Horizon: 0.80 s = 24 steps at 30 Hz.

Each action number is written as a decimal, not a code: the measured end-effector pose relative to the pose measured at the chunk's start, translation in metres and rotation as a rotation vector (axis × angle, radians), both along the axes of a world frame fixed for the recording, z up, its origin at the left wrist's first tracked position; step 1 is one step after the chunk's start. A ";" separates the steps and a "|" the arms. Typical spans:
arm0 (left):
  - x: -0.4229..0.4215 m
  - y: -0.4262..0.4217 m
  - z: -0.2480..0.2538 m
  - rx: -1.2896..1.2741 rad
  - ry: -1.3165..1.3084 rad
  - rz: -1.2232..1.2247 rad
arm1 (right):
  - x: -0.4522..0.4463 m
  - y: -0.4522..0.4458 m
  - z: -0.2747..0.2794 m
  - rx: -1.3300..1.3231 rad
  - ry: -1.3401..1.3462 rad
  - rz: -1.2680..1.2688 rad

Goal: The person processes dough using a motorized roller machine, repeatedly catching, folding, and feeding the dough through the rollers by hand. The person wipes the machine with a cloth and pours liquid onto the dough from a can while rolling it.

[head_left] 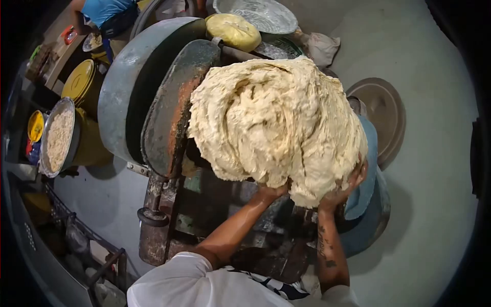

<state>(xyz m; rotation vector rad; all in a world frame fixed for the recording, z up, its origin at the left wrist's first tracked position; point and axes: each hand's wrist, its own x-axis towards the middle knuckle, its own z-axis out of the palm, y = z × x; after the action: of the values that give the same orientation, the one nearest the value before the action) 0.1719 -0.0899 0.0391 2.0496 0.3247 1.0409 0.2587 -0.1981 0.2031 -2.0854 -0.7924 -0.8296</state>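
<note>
A very large mass of pale, sticky dough (276,123) fills the middle of the view, held up in front of me. My left hand (272,191) is under its near edge, with the fingers mostly hidden beneath it. Against its lower right side, my right hand (348,187) grips it with curled fingers. Just left of the dough stands a worn metal machine with a rusty-edged plate (176,107) and a big grey curved drum (135,87). The machine's dark frame (215,210) lies below the dough.
At left, a bowl of crumbly pale stuff (60,135) rests on a yellow bucket. A yellow-lidded bucket (79,82) is behind it. A yellow round bundle (232,31) and metal basin (258,13) stand at the back. A brown round lid (381,117) lies right. Another person (105,10) is upper left.
</note>
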 end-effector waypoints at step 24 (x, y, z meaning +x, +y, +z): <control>-0.064 0.261 0.274 0.782 0.749 -0.295 | -0.019 -0.017 -0.010 -0.005 -0.052 -0.138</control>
<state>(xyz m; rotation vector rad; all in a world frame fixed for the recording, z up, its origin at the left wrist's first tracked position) 0.1078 0.1710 0.3127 3.0383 -0.0469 0.1605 0.2400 -0.2154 0.1933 -2.1487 -0.6843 -0.9607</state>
